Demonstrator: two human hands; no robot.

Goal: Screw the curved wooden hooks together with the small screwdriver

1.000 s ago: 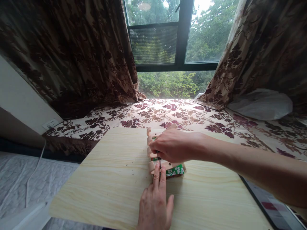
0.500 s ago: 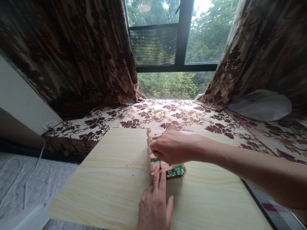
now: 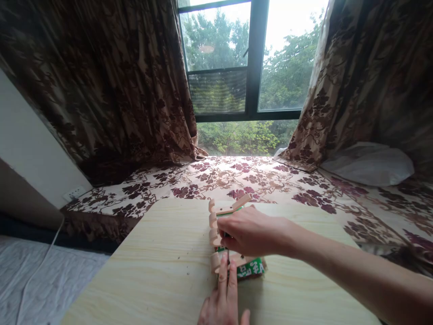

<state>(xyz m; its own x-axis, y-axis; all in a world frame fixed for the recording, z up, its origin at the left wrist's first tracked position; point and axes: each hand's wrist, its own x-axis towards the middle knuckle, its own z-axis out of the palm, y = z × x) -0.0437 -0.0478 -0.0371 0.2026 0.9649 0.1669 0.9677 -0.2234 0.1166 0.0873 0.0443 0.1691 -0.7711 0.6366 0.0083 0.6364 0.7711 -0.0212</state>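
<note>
A small wooden piece with rounded, curled ends (image 3: 215,261) lies over a green packet with white lettering (image 3: 252,267) on the pale wooden table (image 3: 142,271). My left hand (image 3: 223,298) comes from the near edge, its fingers stretched out and two fingertips resting on the near end of the wooden piece. Above it, my right hand (image 3: 245,229) reaches in from the right, fingers curled together over the middle of the piece. Whatever the right fingers grip is hidden beneath them.
Behind the table is a ledge with floral cloth (image 3: 237,174), below a window (image 3: 253,58) with patterned curtains (image 3: 135,81). A whitish plastic bag (image 3: 368,163) lies at the right. A white cable (image 3: 40,266) hangs at the left.
The view has tilted upward, so the table and both hands appear lower. My right hand stays over the wooden piece with curled fingers, and my left fingertips remain on its near end.
</note>
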